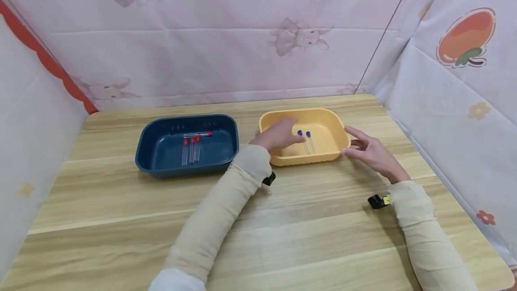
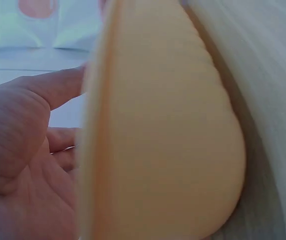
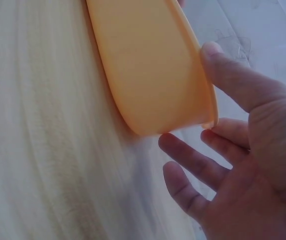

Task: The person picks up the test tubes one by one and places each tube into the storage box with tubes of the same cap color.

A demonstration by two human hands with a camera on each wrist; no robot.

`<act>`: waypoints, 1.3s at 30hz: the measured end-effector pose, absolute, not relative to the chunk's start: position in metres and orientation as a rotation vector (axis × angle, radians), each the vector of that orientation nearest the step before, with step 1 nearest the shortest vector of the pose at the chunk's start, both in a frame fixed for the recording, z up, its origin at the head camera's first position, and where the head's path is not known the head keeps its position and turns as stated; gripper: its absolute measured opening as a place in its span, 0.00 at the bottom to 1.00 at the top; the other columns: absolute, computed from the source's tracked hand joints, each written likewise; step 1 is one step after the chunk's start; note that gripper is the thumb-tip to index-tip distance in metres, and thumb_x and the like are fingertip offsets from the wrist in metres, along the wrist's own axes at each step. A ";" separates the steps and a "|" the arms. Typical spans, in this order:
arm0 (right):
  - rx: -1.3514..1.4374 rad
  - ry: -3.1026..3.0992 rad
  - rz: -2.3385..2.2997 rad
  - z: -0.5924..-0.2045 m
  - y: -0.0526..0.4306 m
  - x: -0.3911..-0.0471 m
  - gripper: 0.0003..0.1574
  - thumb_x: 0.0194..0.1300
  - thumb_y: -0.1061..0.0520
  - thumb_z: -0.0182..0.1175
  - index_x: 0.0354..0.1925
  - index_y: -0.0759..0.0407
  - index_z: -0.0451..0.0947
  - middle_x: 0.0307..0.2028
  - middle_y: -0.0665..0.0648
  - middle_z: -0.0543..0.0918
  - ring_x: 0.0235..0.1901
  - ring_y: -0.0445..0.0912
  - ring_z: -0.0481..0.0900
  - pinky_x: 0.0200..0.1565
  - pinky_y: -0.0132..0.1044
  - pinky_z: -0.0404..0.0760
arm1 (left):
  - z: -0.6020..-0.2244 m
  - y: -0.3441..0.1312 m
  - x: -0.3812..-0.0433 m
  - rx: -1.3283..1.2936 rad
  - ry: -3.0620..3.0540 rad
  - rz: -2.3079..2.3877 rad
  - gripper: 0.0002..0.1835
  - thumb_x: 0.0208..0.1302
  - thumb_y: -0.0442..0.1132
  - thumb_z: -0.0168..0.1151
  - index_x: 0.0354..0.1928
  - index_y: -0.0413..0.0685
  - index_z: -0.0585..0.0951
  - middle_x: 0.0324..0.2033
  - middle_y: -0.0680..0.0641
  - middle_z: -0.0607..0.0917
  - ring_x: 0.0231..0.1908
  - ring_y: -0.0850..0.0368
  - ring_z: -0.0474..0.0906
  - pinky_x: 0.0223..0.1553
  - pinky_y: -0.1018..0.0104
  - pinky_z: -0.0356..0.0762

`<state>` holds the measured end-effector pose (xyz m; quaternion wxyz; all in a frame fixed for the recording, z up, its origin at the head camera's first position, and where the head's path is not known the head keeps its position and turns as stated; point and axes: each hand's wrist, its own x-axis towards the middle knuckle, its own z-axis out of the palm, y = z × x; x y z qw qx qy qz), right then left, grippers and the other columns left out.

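A yellow plastic basin (image 1: 304, 160) sits at the back right of the table. Two clear tubes with blue caps (image 1: 308, 134) lie inside it. My left hand (image 1: 278, 134) reaches over the basin's left end, with fingers and thumb spread apart near the blue caps. The left wrist view has the palm beside the basin wall (image 2: 167, 120); its fingertips are hidden behind that wall. At the basin's right end is my right hand (image 1: 373, 154), thumb touching the rim by the front corner and forefinger along the side. Its other fingers (image 3: 197, 160) are loosely spread beside the wall.
To the left stands a dark blue basin (image 1: 161, 173) holding several clear tubes with red caps (image 1: 197, 138). The wooden table (image 1: 282, 232) extends in front. Cloth walls (image 1: 226, 62) with printed rabbits border the back and sides.
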<state>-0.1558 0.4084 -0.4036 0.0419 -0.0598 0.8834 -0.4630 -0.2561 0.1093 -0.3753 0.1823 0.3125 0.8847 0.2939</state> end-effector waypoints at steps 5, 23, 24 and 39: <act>-0.192 2.709 -1.426 -0.403 0.408 -0.155 0.50 0.71 0.56 0.68 0.81 0.55 0.54 0.74 0.66 0.66 0.62 0.60 0.78 0.50 0.20 0.77 | -0.356 0.097 -0.245 0.914 2.510 0.882 0.42 0.75 0.53 0.62 0.80 0.40 0.57 0.78 0.43 0.61 0.77 0.50 0.57 0.76 0.60 0.56; -0.222 2.711 -1.440 -0.402 0.408 -0.155 0.48 0.71 0.58 0.68 0.81 0.58 0.56 0.73 0.70 0.67 0.60 0.53 0.80 0.49 0.21 0.79 | -0.324 0.034 -0.190 1.018 2.535 1.060 0.41 0.75 0.51 0.63 0.81 0.46 0.58 0.77 0.45 0.63 0.73 0.50 0.64 0.73 0.54 0.64; -0.219 2.710 -1.438 -0.402 0.407 -0.155 0.48 0.71 0.58 0.68 0.81 0.58 0.56 0.73 0.70 0.67 0.60 0.52 0.80 0.49 0.21 0.79 | -0.324 0.031 -0.187 1.025 2.538 1.059 0.41 0.75 0.50 0.64 0.81 0.45 0.58 0.77 0.44 0.63 0.72 0.49 0.65 0.73 0.54 0.65; -0.207 2.720 -1.367 -0.399 0.408 -0.156 0.50 0.71 0.55 0.68 0.81 0.56 0.54 0.77 0.65 0.61 0.60 0.49 0.80 0.49 0.19 0.77 | -0.344 -0.010 -0.156 0.834 2.546 1.067 0.41 0.71 0.50 0.68 0.79 0.45 0.63 0.75 0.44 0.67 0.73 0.49 0.64 0.71 0.49 0.67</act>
